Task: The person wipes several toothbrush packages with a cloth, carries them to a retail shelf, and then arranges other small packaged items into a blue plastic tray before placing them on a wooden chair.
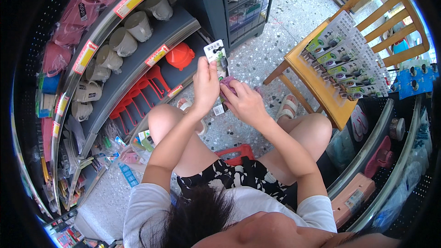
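My left hand (205, 84) grips the upper part of a long, narrow carded package (222, 62), whose printed card has a dark hang hole and a green and dark picture. My right hand (245, 101) holds a crumpled purple cloth (228, 84) against the lower part of the package. Both hands are in front of me, above the floor between my knees. The package's lower end, with a small white label (218, 110), sticks out between my wrists. My fingers hide part of the package.
A wooden chair (293, 53) at right bears several similar carded packages (344, 62). At left, curved shelves hold wrapped mugs (138, 26), red ladles (139, 91) and a red funnel (180, 56). A wire-sided rack (246, 7) stands ahead. Lower right shelves hold a pink box (353, 196) and slippers (379, 156).
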Available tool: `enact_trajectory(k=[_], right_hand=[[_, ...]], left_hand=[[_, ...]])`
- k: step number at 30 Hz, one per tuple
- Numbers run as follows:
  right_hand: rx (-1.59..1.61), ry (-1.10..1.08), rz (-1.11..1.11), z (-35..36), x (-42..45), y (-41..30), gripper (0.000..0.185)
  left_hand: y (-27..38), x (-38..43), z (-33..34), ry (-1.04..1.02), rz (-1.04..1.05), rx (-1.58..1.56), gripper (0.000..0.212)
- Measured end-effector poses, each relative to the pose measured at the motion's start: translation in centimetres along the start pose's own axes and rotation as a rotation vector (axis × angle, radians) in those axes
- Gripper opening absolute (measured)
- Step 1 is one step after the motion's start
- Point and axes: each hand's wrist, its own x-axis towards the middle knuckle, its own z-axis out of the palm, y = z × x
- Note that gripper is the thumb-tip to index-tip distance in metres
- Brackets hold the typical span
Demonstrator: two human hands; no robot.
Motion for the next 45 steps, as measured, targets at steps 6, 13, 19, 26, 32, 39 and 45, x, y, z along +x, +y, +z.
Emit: enact_trajectory(k=[6, 13, 19, 26, 32, 39, 45], right_hand=[[-0.252, -0.107, -0.043, 1.6, -1.2, 0.2, 0.028], [-0.227, -0.111, 0.096, 1.8, -1.2, -0.1, 0.020], [-0.200, -0.080, 0.124, 2.1, -1.2, -0.6, 0.020], [-0.147, -0.209, 0.123, 4.0, -3.8, 0.3, 0.020], [-0.090, 0.039, -0.039, 1.9, -2.2, -0.5, 0.035], [-0.220, -0.037, -0.044, 2.2, -2.1, 0.3, 0.037], [-0.157, 0.008, 0.090, 2.2, -2.8, 2.3, 0.029]], left_hand=[[0.4, -0.7, 0.5, -0.047, 0.079, 0.130, 0.015], [0.1, -1.2, 1.0, -0.022, 0.118, 0.103, 0.014], [-0.5, -1.0, 0.9, 0.063, 0.106, 0.087, 0.015], [-0.5, 1.0, -0.2, 0.234, 0.076, 0.023, 0.018], [-1.3, 1.5, -1.1, 0.219, 0.048, 0.020, 0.017], [-2.1, 2.3, -1.9, 0.073, -0.195, -0.399, 0.017], [-2.2, 3.5, -3.3, 0.167, -0.223, -0.583, 0.018]])
